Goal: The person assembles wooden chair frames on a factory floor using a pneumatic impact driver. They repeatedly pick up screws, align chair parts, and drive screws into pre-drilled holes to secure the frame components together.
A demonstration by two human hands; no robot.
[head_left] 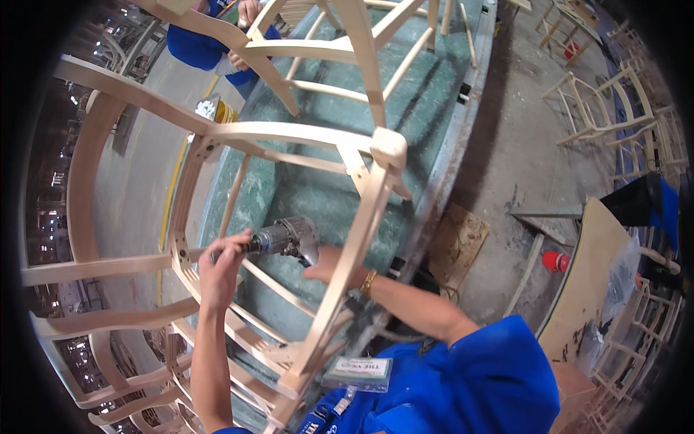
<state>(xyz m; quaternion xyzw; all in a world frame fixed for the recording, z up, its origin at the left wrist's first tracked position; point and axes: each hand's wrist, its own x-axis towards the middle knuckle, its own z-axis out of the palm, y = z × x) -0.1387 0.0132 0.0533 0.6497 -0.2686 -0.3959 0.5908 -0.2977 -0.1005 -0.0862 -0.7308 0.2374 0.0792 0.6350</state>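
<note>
A pale, unfinished wooden chair frame [289,132] lies in front of me on a green-topped workbench [289,195]. Inside the frame, my right hand [327,265] is wrapped around the grip of a silver pistol-shaped power screwdriver [293,235]. The driver's nose points left, toward the curved rail with dark holes. At that tip my left hand [223,266] has its fingers pinched together beside the rail; what they hold is too small to make out. A front chair leg crosses over my right wrist.
Another chair frame [311,49] stands farther along the bench, where a co-worker in blue has hands [248,14] on it. More chair frames [116,318] crowd the left. A yellow bucket [225,113] stands on the floor; a tan board [589,271] is to the right.
</note>
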